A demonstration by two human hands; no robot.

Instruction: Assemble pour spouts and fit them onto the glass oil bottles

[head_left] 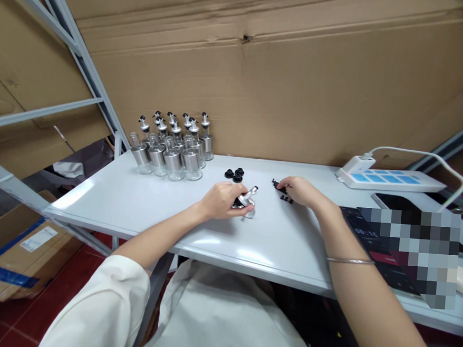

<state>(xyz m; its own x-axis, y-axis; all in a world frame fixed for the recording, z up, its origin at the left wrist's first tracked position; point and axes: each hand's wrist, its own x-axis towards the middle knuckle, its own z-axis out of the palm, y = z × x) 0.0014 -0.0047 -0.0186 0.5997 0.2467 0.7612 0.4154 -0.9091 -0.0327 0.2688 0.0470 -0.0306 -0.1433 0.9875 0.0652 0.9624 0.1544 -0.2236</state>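
Observation:
My left hand (225, 200) is closed around a silver pour spout (248, 196) with a small black tip, held just above the white table. Another shiny metal part (250, 212) shows below it; whether it belongs to the same spout is unclear. To the right, my right hand (298, 191) reaches down with fingertips pinched at a group of small black caps (286, 199). The fingers partly cover these pieces. Several round black stoppers (237, 175) lie between and behind my hands.
Several glass bottles with metal sleeves (173, 161) stand at the back left, the rear ones fitted with spouts. A white power strip (393, 179), a phone (396, 205) and a dark tablet showing a timer (370, 233) occupy the right. Cardboard (284, 98) walls the back.

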